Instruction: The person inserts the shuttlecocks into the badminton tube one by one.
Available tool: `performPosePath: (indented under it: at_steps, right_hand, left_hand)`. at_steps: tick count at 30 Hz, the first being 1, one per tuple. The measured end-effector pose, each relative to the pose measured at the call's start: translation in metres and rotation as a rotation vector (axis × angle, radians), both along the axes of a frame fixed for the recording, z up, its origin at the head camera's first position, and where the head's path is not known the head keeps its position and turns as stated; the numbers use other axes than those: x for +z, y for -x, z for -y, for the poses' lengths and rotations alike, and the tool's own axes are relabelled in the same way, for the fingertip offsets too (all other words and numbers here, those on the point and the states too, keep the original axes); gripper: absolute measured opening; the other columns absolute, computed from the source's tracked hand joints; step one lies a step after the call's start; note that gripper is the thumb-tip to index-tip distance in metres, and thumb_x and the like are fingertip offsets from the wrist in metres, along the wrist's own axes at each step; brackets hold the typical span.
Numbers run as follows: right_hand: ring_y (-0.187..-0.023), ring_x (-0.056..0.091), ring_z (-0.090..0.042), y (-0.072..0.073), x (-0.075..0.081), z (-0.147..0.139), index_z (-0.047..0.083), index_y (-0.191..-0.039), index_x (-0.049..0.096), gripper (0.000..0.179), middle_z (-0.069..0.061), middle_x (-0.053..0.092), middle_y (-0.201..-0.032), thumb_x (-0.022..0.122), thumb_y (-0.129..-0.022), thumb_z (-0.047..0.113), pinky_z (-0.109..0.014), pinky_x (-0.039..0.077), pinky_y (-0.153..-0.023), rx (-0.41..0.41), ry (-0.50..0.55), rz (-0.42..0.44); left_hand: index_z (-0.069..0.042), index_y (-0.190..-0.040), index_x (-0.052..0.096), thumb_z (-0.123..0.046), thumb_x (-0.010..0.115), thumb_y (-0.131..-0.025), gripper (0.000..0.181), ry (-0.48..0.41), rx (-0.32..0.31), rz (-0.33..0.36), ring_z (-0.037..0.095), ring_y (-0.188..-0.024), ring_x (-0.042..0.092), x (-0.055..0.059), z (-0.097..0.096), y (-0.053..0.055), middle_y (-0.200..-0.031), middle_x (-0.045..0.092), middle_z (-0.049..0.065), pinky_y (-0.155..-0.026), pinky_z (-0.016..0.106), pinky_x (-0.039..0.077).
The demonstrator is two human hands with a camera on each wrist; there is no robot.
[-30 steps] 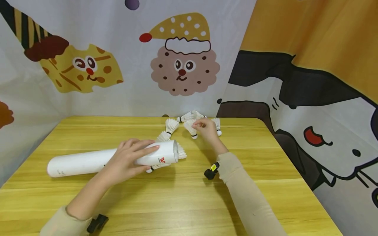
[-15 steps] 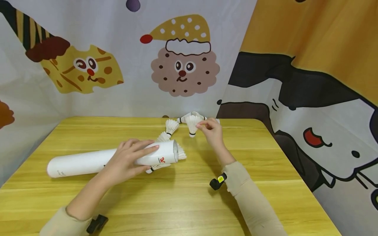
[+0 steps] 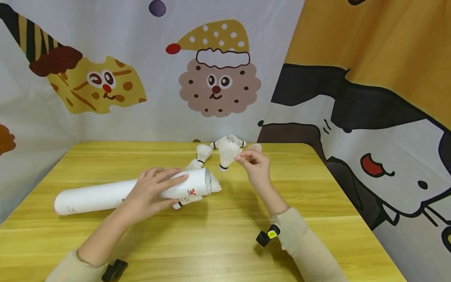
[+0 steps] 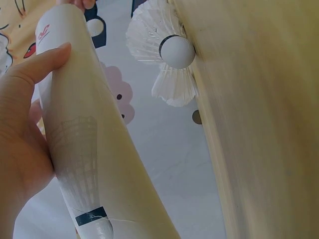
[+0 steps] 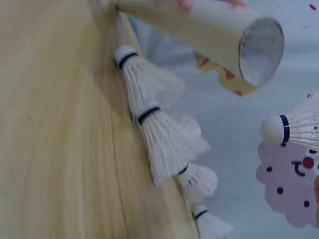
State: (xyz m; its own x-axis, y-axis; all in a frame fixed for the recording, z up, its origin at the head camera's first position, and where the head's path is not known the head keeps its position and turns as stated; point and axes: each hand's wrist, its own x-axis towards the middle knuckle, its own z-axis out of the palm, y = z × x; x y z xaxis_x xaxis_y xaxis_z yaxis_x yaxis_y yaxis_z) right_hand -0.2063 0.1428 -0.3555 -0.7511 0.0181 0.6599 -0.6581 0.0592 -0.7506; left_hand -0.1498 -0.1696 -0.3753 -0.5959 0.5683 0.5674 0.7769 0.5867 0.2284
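Tube gripped on one side, a shuttle pinched by its skirt on the other.
Head view: the left hand (image 3: 151, 192) grips the tube (image 3: 95, 197), its mouth end to the right among loose shuttles (image 3: 203, 153); the right hand (image 3: 258, 166) pinches the held shuttle (image 3: 228, 152) at its skirt, cork down, beyond the tube. So slight a pinch could let it swing or drop; squeezed harder, feathers might bend. Left wrist view: the thumb (image 4: 50, 62) lies across the tube, whose smooth round wall may roll if that hold slackens. Right wrist view: the tube's mouth (image 5: 262, 50) stands apart from the cork; meeting it askew, the skirt could snag, and a low sweep might scatter the loose shuttles.
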Motion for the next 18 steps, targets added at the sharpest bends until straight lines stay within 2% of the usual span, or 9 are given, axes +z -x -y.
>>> performPosePath:
  at_steps: [3,6,14,18]
  right_hand:
    - [-0.063,0.042,-0.009,-0.001,-0.007,0.000,-0.013,-0.081,0.065,0.011,0.003,0.050,-0.071,0.073,-0.079,-0.006,-0.018,0.035,-0.054,0.033,0.041,-0.005]
    - [-0.064,0.044,-0.009,-0.003,-0.014,0.002,-0.013,-0.081,0.064,0.009,0.003,0.052,-0.071,0.072,-0.076,-0.014,-0.018,0.037,-0.055,0.063,0.072,-0.022]
    - [-0.065,0.046,-0.009,-0.020,-0.024,0.014,-0.012,-0.080,0.063,0.010,0.002,0.052,-0.074,0.071,-0.075,-0.016,-0.017,0.038,-0.056,0.131,0.096,-0.030]
    - [-0.066,0.047,-0.009,-0.026,-0.027,0.019,-0.003,-0.078,0.068,0.012,0.003,0.053,-0.074,0.072,-0.075,-0.013,-0.017,0.039,-0.057,0.155,0.117,-0.010]
  left_hand:
    - [-0.027,-0.141,0.050,-0.023,0.083,-0.071,0.078,0.002,0.004,0.000,0.032,-0.115,0.045,0.000,0.000,0.000,-0.140,0.049,0.004,-0.087,0.049,0.030]
    - [-0.028,-0.142,0.049,-0.023,0.083,-0.071,0.079,0.005,0.010,0.002,0.032,-0.115,0.045,0.001,0.000,0.000,-0.140,0.050,0.004,-0.087,0.048,0.030]
    - [-0.028,-0.142,0.049,-0.024,0.083,-0.070,0.079,0.008,0.015,0.000,0.031,-0.115,0.045,0.001,0.000,0.000,-0.142,0.048,0.001,-0.086,0.046,0.030]
    - [-0.028,-0.142,0.049,-0.023,0.084,-0.070,0.080,0.010,0.013,-0.001,0.031,-0.114,0.045,0.000,0.000,0.001,-0.141,0.048,0.001,-0.085,0.046,0.030]
